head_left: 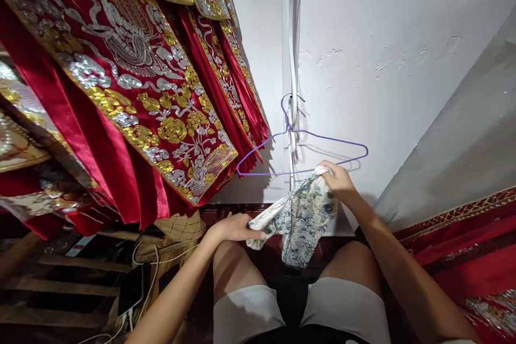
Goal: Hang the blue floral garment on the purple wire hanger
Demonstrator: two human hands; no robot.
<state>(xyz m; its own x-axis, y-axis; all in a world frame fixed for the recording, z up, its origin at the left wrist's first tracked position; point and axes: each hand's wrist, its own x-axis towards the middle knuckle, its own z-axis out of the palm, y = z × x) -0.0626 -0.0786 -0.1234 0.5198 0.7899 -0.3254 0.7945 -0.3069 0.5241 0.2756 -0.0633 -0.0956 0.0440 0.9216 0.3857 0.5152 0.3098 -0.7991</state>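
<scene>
A small pale garment [299, 219] with a blue-green floral print hangs between my two hands, above my knees. My right hand [339, 178] is closed on its upper edge, raised close to the bottom bar of a purple wire hanger [300, 146]. The hanger hangs from a hook on the white wall. My left hand [236, 227] is closed on the garment's lower left corner, lower and nearer to me.
Red robes [133, 91] with heavy gold and silver embroidery hang at the left. More red embroidered cloth [463, 242] lies at the right under a grey sheet [455, 145]. Wooden slats, white cables and a woven item [181, 226] sit at lower left.
</scene>
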